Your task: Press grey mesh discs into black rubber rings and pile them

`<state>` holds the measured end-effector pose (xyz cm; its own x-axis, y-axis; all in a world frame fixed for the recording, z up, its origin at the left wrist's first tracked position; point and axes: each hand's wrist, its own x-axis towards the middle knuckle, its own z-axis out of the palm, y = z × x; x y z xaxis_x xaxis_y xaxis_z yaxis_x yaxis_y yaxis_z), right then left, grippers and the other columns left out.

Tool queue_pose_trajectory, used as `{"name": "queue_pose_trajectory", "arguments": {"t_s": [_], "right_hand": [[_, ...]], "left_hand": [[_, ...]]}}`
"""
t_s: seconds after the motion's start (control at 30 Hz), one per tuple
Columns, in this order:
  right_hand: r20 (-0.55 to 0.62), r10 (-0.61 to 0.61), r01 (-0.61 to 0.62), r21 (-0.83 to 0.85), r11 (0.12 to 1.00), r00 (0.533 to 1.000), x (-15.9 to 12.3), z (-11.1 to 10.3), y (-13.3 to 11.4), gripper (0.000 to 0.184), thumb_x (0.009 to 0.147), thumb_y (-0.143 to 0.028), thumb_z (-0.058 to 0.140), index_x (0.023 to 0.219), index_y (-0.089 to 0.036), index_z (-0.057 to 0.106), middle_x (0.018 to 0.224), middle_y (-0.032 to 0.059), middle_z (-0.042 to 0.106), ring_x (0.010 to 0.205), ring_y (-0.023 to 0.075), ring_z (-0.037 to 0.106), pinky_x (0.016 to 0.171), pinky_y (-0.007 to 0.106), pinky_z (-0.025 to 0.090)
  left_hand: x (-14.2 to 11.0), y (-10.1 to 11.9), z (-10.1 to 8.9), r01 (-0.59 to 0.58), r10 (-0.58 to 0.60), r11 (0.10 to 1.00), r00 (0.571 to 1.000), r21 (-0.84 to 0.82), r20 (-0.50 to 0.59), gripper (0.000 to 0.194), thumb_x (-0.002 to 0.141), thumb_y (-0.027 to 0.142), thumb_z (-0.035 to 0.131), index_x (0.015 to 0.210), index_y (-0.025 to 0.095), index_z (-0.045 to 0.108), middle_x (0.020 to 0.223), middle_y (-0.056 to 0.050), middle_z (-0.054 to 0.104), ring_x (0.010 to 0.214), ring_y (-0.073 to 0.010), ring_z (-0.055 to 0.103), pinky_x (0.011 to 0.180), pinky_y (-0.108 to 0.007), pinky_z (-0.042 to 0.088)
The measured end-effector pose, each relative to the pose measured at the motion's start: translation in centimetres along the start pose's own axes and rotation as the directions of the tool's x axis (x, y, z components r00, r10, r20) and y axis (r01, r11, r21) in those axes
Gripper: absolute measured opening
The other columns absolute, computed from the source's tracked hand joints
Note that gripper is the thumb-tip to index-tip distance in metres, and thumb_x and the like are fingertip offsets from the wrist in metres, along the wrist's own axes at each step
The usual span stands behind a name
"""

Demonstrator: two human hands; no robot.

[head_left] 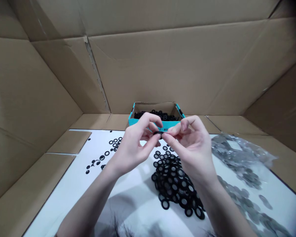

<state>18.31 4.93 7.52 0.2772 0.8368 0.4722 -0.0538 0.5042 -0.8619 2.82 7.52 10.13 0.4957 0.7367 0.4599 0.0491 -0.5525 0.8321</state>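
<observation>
A small black rubber ring [159,133] is pinched between the fingertips of both hands, above the middle of the white table. My left hand [140,140] grips its left side with thumb and fingers. On the other side, my right hand [191,140] has thumb and forefinger closed on the ring's edge. Whether a disc sits inside the ring, I cannot tell. Below my right hand lies a heap of black rings with grey centres [174,177]. Behind both hands stands a turquoise box [132,121] holding many black rings [154,114].
Loose black rings and small black discs [98,162] lie scattered at the left. At the right are a clear plastic bag [239,149] of grey discs and a spread of loose grey discs [251,204]. Tall cardboard walls [167,69] enclose the white table [128,200].
</observation>
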Motion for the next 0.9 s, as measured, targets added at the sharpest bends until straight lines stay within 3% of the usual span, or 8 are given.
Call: {"name": "queue_pose_trajectory", "arguments": {"t_s": [0.07, 0.17, 0.3, 0.47, 0.6, 0.77, 0.9], "right_hand": [[0.008, -0.01, 0.011, -0.025, 1.0, 1.0, -0.1, 0.2, -0.1, 0.036, 0.075, -0.016, 0.075, 0.083, -0.026, 0.042, 0.069, -0.0076, 0.059, 0.067, 0.012, 0.054, 0.066, 0.029, 0.043], [0.06, -0.021, 0.028, -0.124, 0.992, 0.998, -0.1, 0.3, -0.4, 0.032, 0.077, -0.018, 0.073, 0.086, -0.026, 0.043, 0.068, -0.0072, 0.061, 0.067, 0.0131, 0.057, 0.066, 0.03, 0.043], [0.101, -0.035, 0.056, -0.212, 0.976, 0.994, 0.0, 0.0, -0.8, 0.028, 0.082, -0.019, 0.072, 0.094, -0.027, 0.048, 0.077, -0.0038, 0.068, 0.075, 0.0157, 0.065, 0.066, 0.031, 0.043], [0.109, -0.203, 0.225, -0.263, 0.938, 0.973, -0.1, 0.0, 0.0, 0.018, 0.091, -0.016, 0.063, 0.099, -0.027, 0.052, 0.085, -0.0029, 0.062, 0.08, 0.0143, 0.064, 0.067, 0.031, 0.044], [0.164, -0.287, 0.323, -0.271, 0.907, 0.944, -0.2, 0.2, 0.7, 0.022, 0.095, -0.01, 0.055, 0.106, -0.029, 0.052, 0.088, -0.0027, 0.06, 0.076, 0.0127, 0.062, 0.067, 0.031, 0.045], [0.169, -0.265, 0.295, -0.187, 0.937, 0.949, -0.4, 0.5, 0.7, 0.022, 0.098, -0.011, 0.049, 0.11, -0.03, 0.048, 0.085, -0.0022, 0.056, 0.071, 0.0127, 0.058, 0.062, 0.03, 0.047], [0.084, -0.301, 0.311, -0.152, 0.938, 0.95, -0.8, 1.1, 0.6, 0.025, 0.096, -0.011, 0.05, 0.105, -0.031, 0.039, 0.08, -0.0035, 0.052, 0.069, 0.014, 0.057, 0.061, 0.031, 0.048]], "left_hand": [[-0.1, 0.3, -0.5, 0.004, -0.009, 0.995, 0.998, 0.098, 0.055, 0.019, 0.094, 0.008, 0.055, 0.103, 0.024, 0.05, 0.082, 0.006, 0.056, 0.071, -0.0055, 0.065, 0.067, -0.015, 0.054], [-0.3, 0.6, -1.1, 0.004, -0.012, 0.987, 0.999, 0.158, 0.047, 0.022, 0.093, 0.008, 0.056, 0.107, 0.023, 0.051, 0.085, 0.004, 0.06, 0.075, -0.0075, 0.066, 0.07, -0.018, 0.055], [-0.4, 0.5, -1.0, 0.003, -0.002, 0.996, 1.0, 0.093, -0.012, 0.023, 0.093, 0.013, 0.06, 0.113, 0.023, 0.051, 0.092, 0.002, 0.063, 0.078, -0.0094, 0.068, 0.073, -0.021, 0.057], [-0.2, 0.5, -0.4, -0.016, 0.019, 0.999, 0.997, 0.043, -0.071, 0.021, 0.092, 0.013, 0.062, 0.109, 0.022, 0.053, 0.09, 0.002, 0.063, 0.075, -0.0087, 0.066, 0.071, -0.02, 0.057], [-0.1, 0.5, 0.1, 0.008, -0.01, 0.999, 0.998, -0.031, -0.069, 0.016, 0.095, 0.016, 0.059, 0.109, 0.023, 0.053, 0.089, 0.001, 0.062, 0.076, -0.009, 0.064, 0.069, -0.02, 0.057], [-0.1, 0.5, 0.7, 0.04, -0.051, 0.982, 0.997, -0.186, -0.058, 0.016, 0.095, 0.016, 0.058, 0.108, 0.024, 0.052, 0.091, 0.002, 0.059, 0.07, -0.0064, 0.064, 0.065, -0.017, 0.058], [-0.1, 0.5, 0.6, 0.041, -0.049, 0.976, 0.998, -0.213, -0.035, 0.018, 0.093, 0.013, 0.058, 0.105, 0.024, 0.05, 0.088, 0.003, 0.056, 0.069, -0.0066, 0.062, 0.065, -0.018, 0.058]]}}
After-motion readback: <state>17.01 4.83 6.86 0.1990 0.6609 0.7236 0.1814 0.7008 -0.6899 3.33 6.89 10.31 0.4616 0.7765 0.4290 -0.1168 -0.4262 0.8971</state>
